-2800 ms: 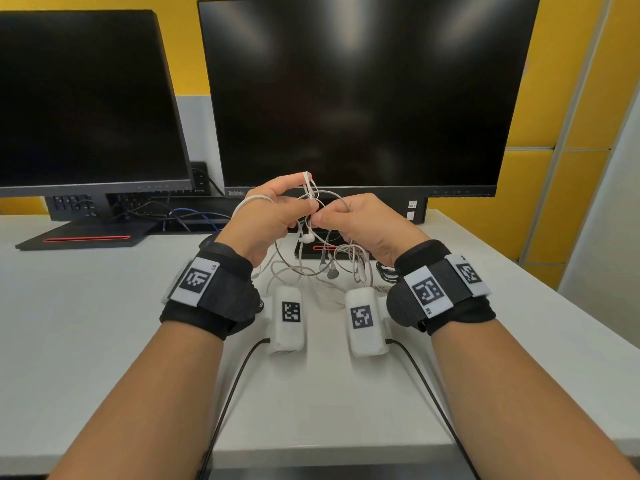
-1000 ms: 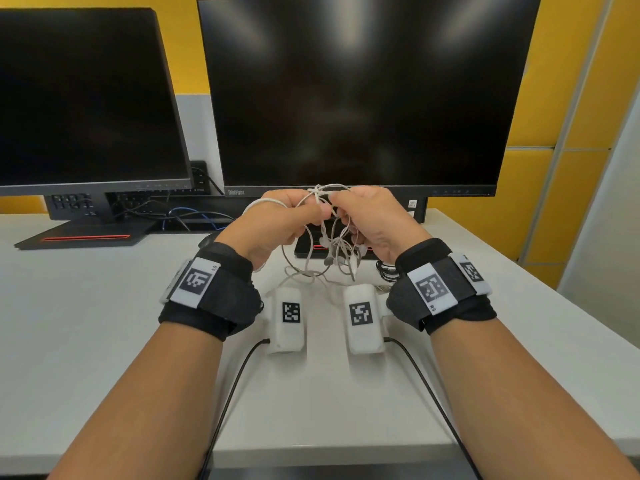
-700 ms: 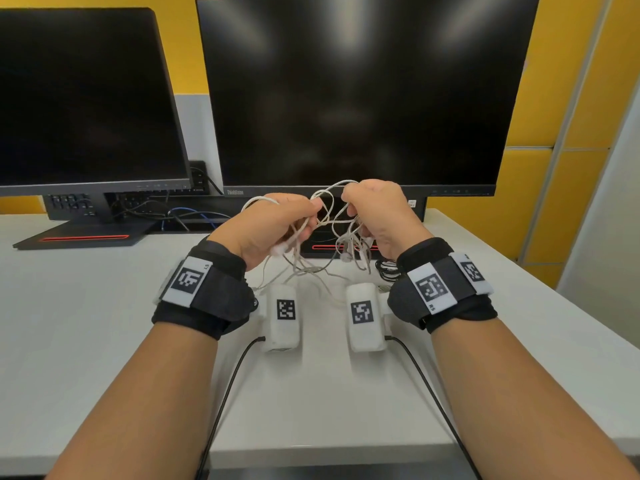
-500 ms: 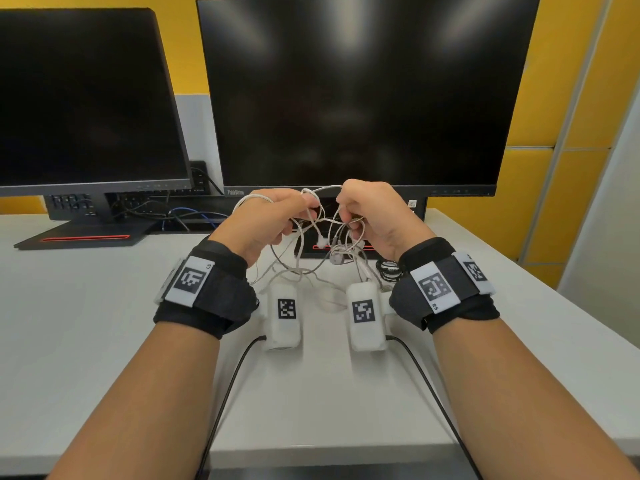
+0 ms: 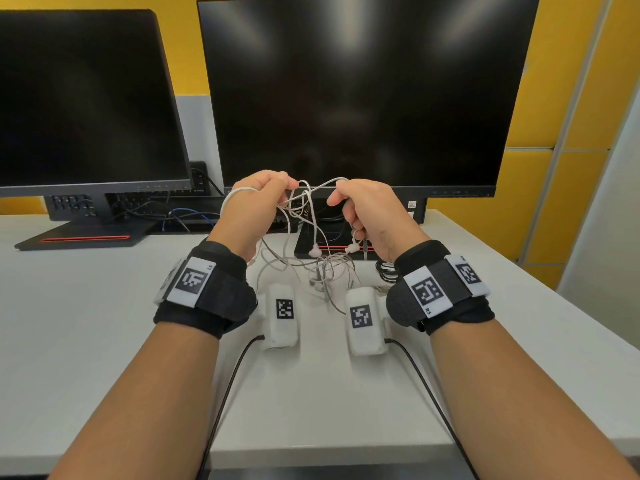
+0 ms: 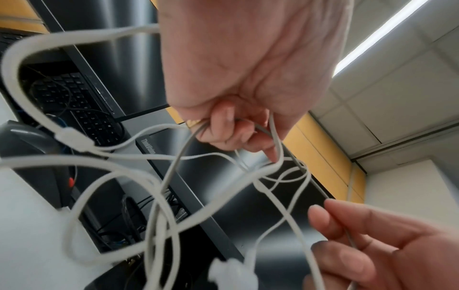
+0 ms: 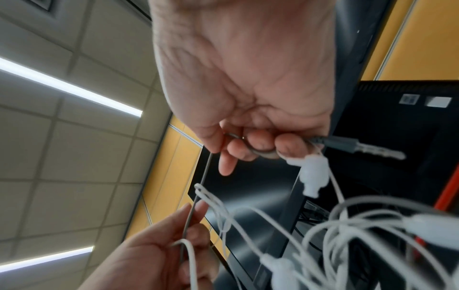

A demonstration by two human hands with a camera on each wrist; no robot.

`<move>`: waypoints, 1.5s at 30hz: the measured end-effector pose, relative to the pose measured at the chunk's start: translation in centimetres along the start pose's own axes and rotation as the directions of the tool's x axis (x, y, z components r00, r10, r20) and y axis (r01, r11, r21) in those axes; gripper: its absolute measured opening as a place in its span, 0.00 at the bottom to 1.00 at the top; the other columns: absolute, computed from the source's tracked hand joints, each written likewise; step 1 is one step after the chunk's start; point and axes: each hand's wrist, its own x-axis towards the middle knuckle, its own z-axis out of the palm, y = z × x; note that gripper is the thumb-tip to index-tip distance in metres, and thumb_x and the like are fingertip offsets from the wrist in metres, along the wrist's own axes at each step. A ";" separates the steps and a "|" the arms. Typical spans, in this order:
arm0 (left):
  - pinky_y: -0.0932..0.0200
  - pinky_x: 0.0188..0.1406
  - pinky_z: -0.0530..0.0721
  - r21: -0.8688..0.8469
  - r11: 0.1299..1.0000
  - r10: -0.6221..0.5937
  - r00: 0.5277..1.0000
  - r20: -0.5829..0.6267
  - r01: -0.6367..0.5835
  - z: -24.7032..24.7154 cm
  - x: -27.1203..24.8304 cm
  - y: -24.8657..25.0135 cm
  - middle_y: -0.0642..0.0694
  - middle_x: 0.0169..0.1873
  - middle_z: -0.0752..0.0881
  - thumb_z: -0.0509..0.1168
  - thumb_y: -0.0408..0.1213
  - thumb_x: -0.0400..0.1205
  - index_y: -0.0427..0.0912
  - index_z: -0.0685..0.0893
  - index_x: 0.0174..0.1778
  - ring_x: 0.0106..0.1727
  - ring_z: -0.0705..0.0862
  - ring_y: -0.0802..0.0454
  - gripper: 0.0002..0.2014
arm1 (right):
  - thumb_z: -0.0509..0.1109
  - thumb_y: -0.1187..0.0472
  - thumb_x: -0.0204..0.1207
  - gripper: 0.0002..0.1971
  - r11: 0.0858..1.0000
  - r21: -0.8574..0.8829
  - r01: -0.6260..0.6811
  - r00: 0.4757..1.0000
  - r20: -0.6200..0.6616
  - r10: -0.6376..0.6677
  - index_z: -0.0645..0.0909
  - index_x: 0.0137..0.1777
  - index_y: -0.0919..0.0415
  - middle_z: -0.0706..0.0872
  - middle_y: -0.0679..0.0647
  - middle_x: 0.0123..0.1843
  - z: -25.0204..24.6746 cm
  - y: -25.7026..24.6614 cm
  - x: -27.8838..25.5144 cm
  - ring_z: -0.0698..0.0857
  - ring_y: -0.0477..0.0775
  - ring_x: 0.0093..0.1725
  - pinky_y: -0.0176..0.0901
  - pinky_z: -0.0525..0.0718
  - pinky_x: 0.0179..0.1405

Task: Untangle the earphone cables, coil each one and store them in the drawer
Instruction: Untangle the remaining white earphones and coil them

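- The left hand (image 5: 254,206) is raised above the desk (image 5: 86,323) in front of the large monitor (image 5: 363,95), its fingers curled round several strands of the tangled earphone cables (image 5: 304,216).
- From the left wrist view, the left fingers (image 6: 223,121) pinch a bundle of white and grey strands, and a thick white loop runs out from the hand toward the left.
- The right hand (image 5: 370,213) is held just beside the left, a short gap between them, and grips the same tangle; a white strand stretches across from one hand to the other.
- The right wrist view shows the right fingers (image 7: 248,145) closed round a grey cable whose jack plug (image 7: 360,149) sticks out to the right of the fist; a white earbud (image 7: 313,174) hangs just below it.
- The tangle hangs between the two hands and droops down; its lower loops lie on the desk near the monitor's base (image 5: 332,244).
- Two white earbuds dangle in the head view, one (image 5: 314,251) under the middle of the tangle and one (image 5: 351,248) beside the right palm.
- A second monitor (image 5: 83,102) stands at the far left.
- Black wrist straps with printed markers sit on both wrists, and two white camera units (image 5: 282,317) hang below them, each with a black lead running toward the near edge.
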 end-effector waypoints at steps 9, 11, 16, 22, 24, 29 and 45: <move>0.58 0.51 0.81 -0.061 0.997 -0.033 0.996 0.079 0.037 -0.3 -0.1 0.1 0.46 0.48 0.89 0.51 0.38 0.89 0.48 0.83 0.50 0.50 0.86 0.53 0.14 | 0.44 0.42 0.88 0.32 0.992 0.102 -0.078 0.996 0.057 0.073 0.87 0.47 0.59 0.76 0.52 0.24 -0.4 0.7 0.4 0.68 0.47 0.23 0.40 0.69 0.23; 0.54 0.56 0.78 -0.021 0.999 -0.040 0.996 0.081 0.042 -0.4 -0.2 0.0 0.49 0.53 0.88 0.50 0.41 0.89 0.51 0.82 0.52 0.57 0.84 0.53 0.14 | 0.40 0.38 0.87 0.37 0.989 0.123 -0.084 0.993 0.090 0.073 0.89 0.47 0.57 0.76 0.51 0.22 -0.6 0.9 0.4 0.68 0.46 0.22 0.39 0.69 0.23; 0.53 0.53 0.79 0.056 0.997 -0.066 0.988 0.142 0.059 -0.1 -0.2 -0.1 0.50 0.56 0.85 0.48 0.41 0.90 0.50 0.80 0.56 0.58 0.82 0.53 0.14 | 0.52 0.42 0.86 0.26 0.991 -0.039 -0.125 0.985 0.117 0.128 0.88 0.50 0.58 0.67 0.49 0.23 -0.4 0.9 0.1 0.64 0.47 0.24 0.40 0.67 0.24; 0.56 0.50 0.79 0.065 0.998 -0.008 0.989 0.146 -0.002 0.1 0.0 0.3 0.49 0.49 0.87 0.48 0.39 0.90 0.49 0.81 0.55 0.53 0.85 0.52 0.15 | 0.71 0.49 0.79 0.15 0.903 -0.429 0.032 0.949 0.295 0.106 0.85 0.62 0.53 0.75 0.48 0.31 0.1 0.8 -0.6 0.74 0.48 0.30 0.39 0.76 0.28; 0.56 0.50 0.79 0.088 0.996 0.002 0.980 0.197 -0.020 0.8 0.1 0.9 0.46 0.48 0.87 0.50 0.39 0.89 0.49 0.82 0.55 0.54 0.85 0.49 0.14 | 0.74 0.48 0.76 0.18 0.895 -0.436 0.099 0.929 0.363 0.074 0.83 0.65 0.49 0.76 0.45 0.31 0.1 0.6 -0.8 0.75 0.45 0.30 0.37 0.76 0.28; 0.54 0.52 0.80 0.078 0.997 -0.026 0.944 0.329 0.001 2.7 0.1 3.3 0.46 0.48 0.87 0.51 0.43 0.90 0.50 0.83 0.53 0.57 0.83 0.47 0.14 | 0.74 0.60 0.76 0.12 0.952 -0.268 0.148 0.877 0.480 -0.001 0.86 0.59 0.52 0.79 0.55 0.32 0.2 0.7 -0.8 0.70 0.46 0.25 0.38 0.71 0.26; 0.53 0.54 0.82 0.242 0.942 -0.319 0.848 0.423 0.234 0.7 -1.4 1.9 0.44 0.49 0.90 0.50 0.64 0.84 0.47 0.81 0.63 0.51 0.88 0.50 0.27 | 0.61 0.59 0.83 0.10 0.987 0.152 -0.052 0.989 0.148 0.029 0.83 0.46 0.58 0.88 0.54 0.41 0.6 -0.8 0.0 0.86 0.51 0.44 0.47 0.78 0.48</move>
